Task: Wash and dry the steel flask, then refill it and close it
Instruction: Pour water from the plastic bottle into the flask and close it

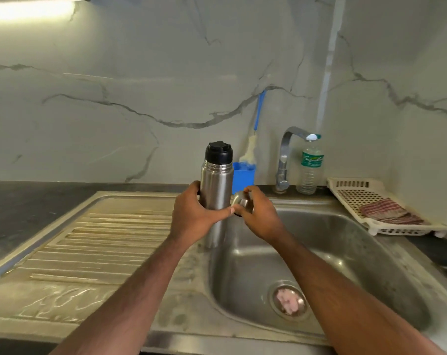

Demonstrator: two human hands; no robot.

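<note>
The steel flask [215, 185] stands upright at the left rim of the sink basin [345, 252], with its black inner stopper [219, 152] on top. My left hand [194, 213] grips the flask around its middle. My right hand [258, 216] holds the flask's steel outer cap [240, 201] just to the right of the body, over the basin. The tap [286, 160] stands behind the basin, and no water runs from it.
A ribbed drainboard [102, 242] lies to the left. Behind the flask a blue holder [243, 175] carries a bottle brush [253, 139]. A plastic water bottle [310, 167] stands beside the tap. At the right a white rack [358, 193] holds a checked cloth [389, 210].
</note>
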